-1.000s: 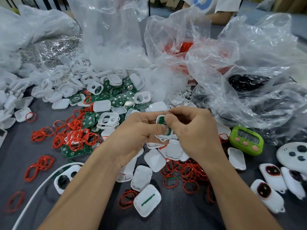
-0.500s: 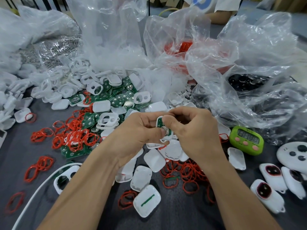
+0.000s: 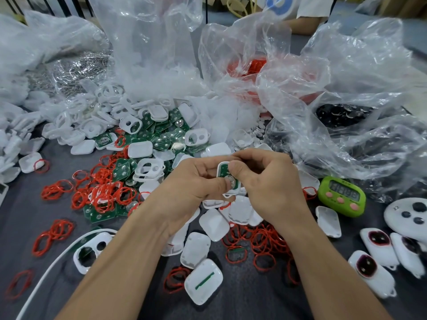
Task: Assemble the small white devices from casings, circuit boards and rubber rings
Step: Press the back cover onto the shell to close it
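Above the table's middle, both hands hold one small white casing (image 3: 222, 170) with a green circuit board seated in it. My left hand (image 3: 191, 188) grips it from the left, thumb by the round metal cell at its lower end. My right hand (image 3: 268, 183) pinches it from the right, thumb pressing on the board. Loose white casings (image 3: 213, 224) lie under the hands. Red rubber rings (image 3: 261, 243) spread below and to the left. Green circuit boards (image 3: 161, 137) are heaped behind with more white casing halves (image 3: 97, 121).
Crumpled clear plastic bags (image 3: 335, 100) fill the back and right. A green timer (image 3: 342, 196) sits right of my hands, with finished white devices (image 3: 372, 273) at the lower right. A white cable (image 3: 53, 262) curves along the lower left. Another person sits across the table.
The casing has tilted a little in my hands, showing the board and its metal cell more plainly. My right thumb has shifted on the board. The hands stay in the same place.
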Tool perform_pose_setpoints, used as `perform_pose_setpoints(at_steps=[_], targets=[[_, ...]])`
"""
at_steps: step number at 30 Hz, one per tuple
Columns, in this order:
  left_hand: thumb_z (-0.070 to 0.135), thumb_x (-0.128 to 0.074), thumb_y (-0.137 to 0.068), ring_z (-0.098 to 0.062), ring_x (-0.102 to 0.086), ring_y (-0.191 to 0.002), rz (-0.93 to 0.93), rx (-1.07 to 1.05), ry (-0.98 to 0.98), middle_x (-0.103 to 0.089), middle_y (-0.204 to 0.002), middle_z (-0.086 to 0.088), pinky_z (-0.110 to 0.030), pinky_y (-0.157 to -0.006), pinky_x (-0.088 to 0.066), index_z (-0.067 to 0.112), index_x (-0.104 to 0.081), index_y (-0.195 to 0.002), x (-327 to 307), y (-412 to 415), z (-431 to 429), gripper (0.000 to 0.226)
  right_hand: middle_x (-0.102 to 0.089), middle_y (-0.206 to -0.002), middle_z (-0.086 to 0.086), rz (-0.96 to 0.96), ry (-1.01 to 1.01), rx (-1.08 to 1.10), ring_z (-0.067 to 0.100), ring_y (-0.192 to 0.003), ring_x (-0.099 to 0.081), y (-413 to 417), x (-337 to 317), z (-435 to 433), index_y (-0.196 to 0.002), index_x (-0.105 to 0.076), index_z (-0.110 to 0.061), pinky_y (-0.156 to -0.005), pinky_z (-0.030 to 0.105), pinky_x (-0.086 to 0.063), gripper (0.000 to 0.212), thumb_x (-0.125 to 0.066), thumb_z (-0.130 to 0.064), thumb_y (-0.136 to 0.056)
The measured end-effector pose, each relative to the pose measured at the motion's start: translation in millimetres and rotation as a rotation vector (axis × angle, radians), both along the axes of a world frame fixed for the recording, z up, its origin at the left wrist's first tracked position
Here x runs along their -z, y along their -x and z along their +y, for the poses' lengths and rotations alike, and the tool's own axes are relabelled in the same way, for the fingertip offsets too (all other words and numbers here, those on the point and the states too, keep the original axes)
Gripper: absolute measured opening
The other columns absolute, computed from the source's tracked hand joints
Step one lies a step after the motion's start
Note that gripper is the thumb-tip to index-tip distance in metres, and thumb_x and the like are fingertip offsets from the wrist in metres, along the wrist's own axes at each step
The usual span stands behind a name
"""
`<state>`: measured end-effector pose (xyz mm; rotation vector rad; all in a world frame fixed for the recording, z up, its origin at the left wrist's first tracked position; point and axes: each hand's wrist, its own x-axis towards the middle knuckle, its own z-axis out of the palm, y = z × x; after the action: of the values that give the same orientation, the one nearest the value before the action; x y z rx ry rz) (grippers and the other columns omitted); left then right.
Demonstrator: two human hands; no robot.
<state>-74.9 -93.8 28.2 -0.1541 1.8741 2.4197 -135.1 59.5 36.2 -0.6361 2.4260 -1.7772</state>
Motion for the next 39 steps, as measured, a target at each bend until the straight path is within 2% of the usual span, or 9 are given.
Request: perform_pose_setpoints(at_steps=[5, 8, 12, 16, 19, 21, 27, 34, 39], targets=[[-0.011, -0.062, -0.092, -0.032, -0.07, -0.1, -0.01, -0.01, 0.01, -0.074, -0.113, -0.024, -0.039, -0.088, -0.058, 0.007, -0.071, -0.126, -0.8, 0.5, -0.6, 0.04, -0.078, -0.082, -0.015, -0.139, 0.085, -0.029, 0.001, -0.073, -0.072, 3.9, 2.5, 3.4, -0.091, -0.079, -0.03, -0.064, 0.014, -0.053, 0.007, -0.079, -0.023, -0.089], [-0.012, -0.062, -0.091, -0.026, -0.072, -0.098, -0.026, -0.036, 0.017, -0.076, -0.109, -0.019, -0.036, -0.088, -0.059, 0.008, -0.072, -0.124, -1.8, 2.0, -1.3, 0.04, -0.078, -0.081, -0.008, -0.25, 0.144, -0.081, 0.001, -0.066, -0.067, 8.5, 2.4, 9.5, -0.098, -0.08, -0.029, -0.06, 0.013, -0.05, 0.019, -0.074, -0.026, -0.081], [-0.013, -0.062, -0.09, -0.024, -0.073, -0.096, -0.032, -0.05, 0.024, -0.077, -0.106, -0.016, -0.037, -0.091, -0.059, 0.01, -0.074, -0.121, -0.6, 1.8, -2.6, 0.041, -0.079, -0.081, -0.006, -0.26, 0.134, -0.083, 0.002, -0.065, -0.068, 8.3, 4.1, 7.3, -0.091, -0.081, -0.035, -0.06, 0.014, -0.051, 0.022, -0.068, -0.024, -0.077], [-0.013, -0.061, -0.09, -0.032, -0.073, -0.105, -0.011, -0.01, 0.01, -0.075, -0.114, -0.022, -0.045, -0.099, -0.057, 0.009, -0.074, -0.122, -2.4, 0.2, -2.7, 0.041, -0.081, -0.087, 0.001, -0.347, 0.164, -0.116, 0.018, -0.079, -0.079, 3.2, 6.6, 0.8, -0.095, -0.083, -0.026, -0.066, 0.031, -0.064, 0.021, -0.064, -0.019, -0.086], [-0.015, -0.059, -0.091, -0.033, -0.072, -0.107, -0.015, -0.011, 0.008, -0.074, -0.115, -0.023, -0.047, -0.101, -0.056, 0.008, -0.074, -0.122, -4.0, -0.2, -4.2, 0.041, -0.081, -0.089, 0.006, -0.398, 0.214, -0.129, 0.025, -0.08, -0.079, 1.8, 4.3, 0.7, -0.096, -0.083, -0.02, -0.065, 0.035, -0.065, 0.02, -0.065, -0.012, -0.094], [-0.015, -0.059, -0.092, -0.034, -0.072, -0.109, -0.018, -0.005, 0.021, -0.074, -0.115, -0.023, -0.046, -0.101, -0.056, 0.008, -0.073, -0.123, -4.6, -0.8, -5.4, 0.041, -0.081, -0.089, 0.007, -0.402, 0.219, -0.123, 0.027, -0.081, -0.079, 1.5, 2.8, 1.1, -0.096, -0.083, -0.018, -0.065, 0.037, -0.065, 0.018, -0.066, -0.012, -0.095], [-0.015, -0.06, -0.09, -0.046, -0.067, -0.114, -0.02, -0.02, 0.021, -0.072, -0.117, -0.028, -0.059, -0.105, -0.051, 0.003, -0.07, -0.126, -3.2, -0.9, -3.2, 0.041, -0.08, -0.084, 0.002, -0.296, 0.152, -0.065, 0.024, -0.077, -0.079, -0.9, 4.6, -0.8, -0.091, -0.083, -0.026, -0.071, 0.044, -0.065, 0.016, -0.068, -0.021, -0.089], [-0.017, -0.059, -0.089, -0.032, -0.073, -0.103, 0.039, 0.012, 0.051, -0.074, -0.116, -0.024, -0.028, -0.086, -0.057, 0.0, -0.069, -0.126, -4.6, -2.5, -4.6, 0.043, -0.079, -0.077, -0.006, -0.209, 0.151, -0.012, 0.019, -0.073, -0.078, -5.9, 5.0, -4.3, -0.081, -0.082, -0.04, -0.072, 0.045, -0.066, 0.019, -0.072, -0.025, -0.083], [-0.016, -0.059, -0.091, -0.032, -0.073, -0.104, 0.029, 0.018, 0.052, -0.074, -0.116, -0.022, -0.03, -0.087, -0.059, 0.003, -0.071, -0.125, -3.4, -2.2, -3.6, 0.04, -0.08, -0.077, -0.004, -0.251, 0.155, -0.004, 0.02, -0.074, -0.079, -5.0, 7.9, -5.3, -0.08, -0.082, -0.042, -0.072, 0.043, -0.065, 0.018, -0.071, -0.028, -0.078]])
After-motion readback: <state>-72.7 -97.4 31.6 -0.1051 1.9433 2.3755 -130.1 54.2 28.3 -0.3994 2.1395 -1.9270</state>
